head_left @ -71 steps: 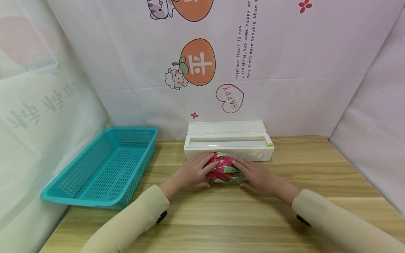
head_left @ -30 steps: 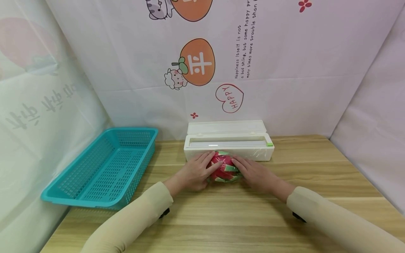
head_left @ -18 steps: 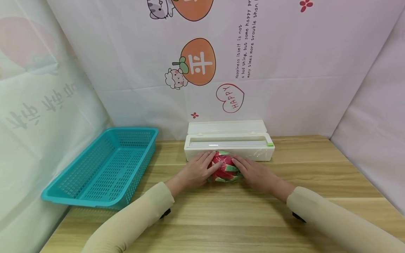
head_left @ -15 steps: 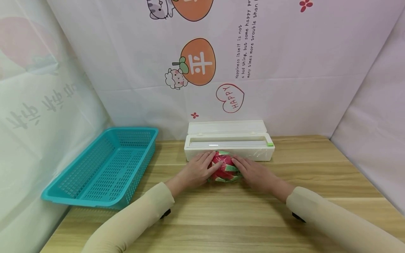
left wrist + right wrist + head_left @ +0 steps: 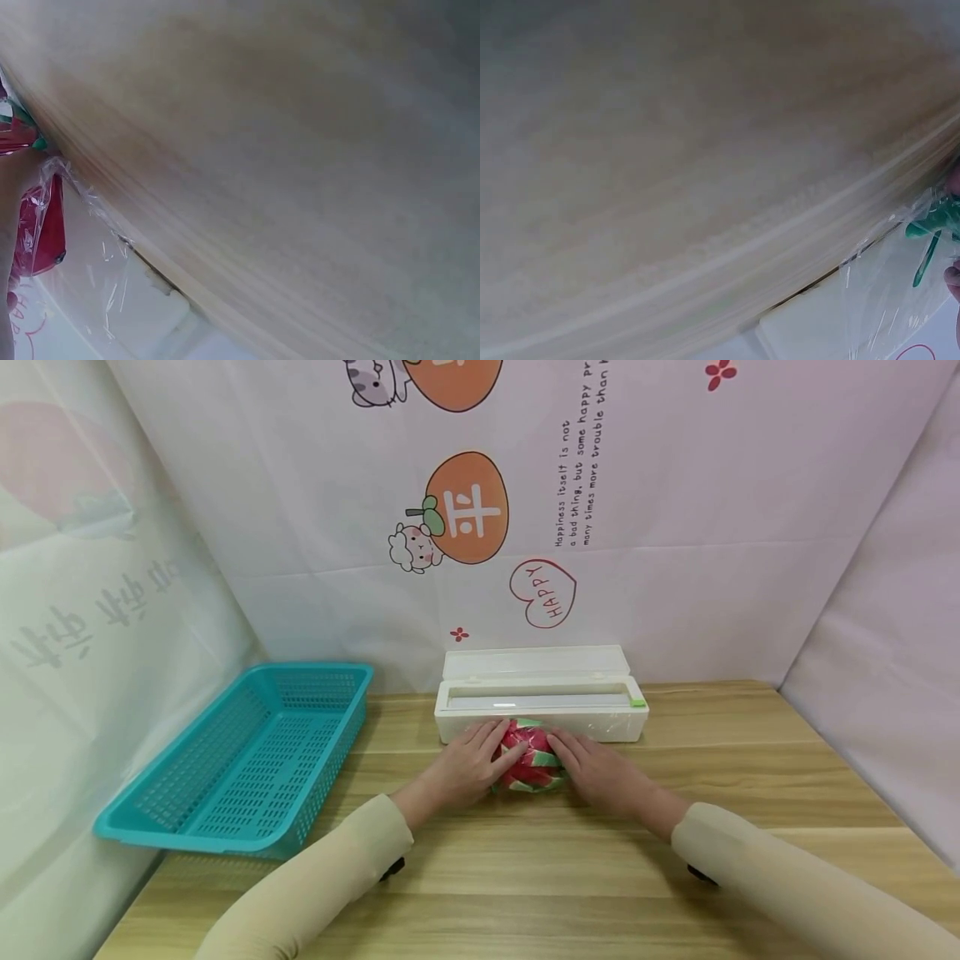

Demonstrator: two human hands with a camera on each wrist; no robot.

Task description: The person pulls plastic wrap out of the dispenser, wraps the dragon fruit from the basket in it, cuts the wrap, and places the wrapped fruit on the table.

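Note:
A red dragon fruit [image 5: 531, 760] with green scale tips, wrapped in clear cling film, rests on the table in front of a white cling film dispenser [image 5: 540, 724]. My left hand [image 5: 465, 766] grips its left side, with a finger lying over the top. On the opposite side my right hand [image 5: 600, 774] holds it, fingertips at the upper right; its thumb is hidden. In the left wrist view, loose cling film [image 5: 105, 217] stretches beside the fruit's red skin [image 5: 49, 232]. The right wrist view has green tips [image 5: 934, 217] under more film [image 5: 881, 300] near the dispenser.
At the left stands a teal plastic basket [image 5: 303, 814] with slotted sides. The dispenser's lid [image 5: 536, 662] is raised against the printed white backdrop [image 5: 675, 593], and a green slider [image 5: 637, 702] sits at its right end. Wood-grain table [image 5: 525, 893] extends toward me.
Since the earliest frame, both hands have drawn in closer around the dragon fruit and their thumbs have gone under or behind it. The last half second shows only a slight inward shift of the right hand.

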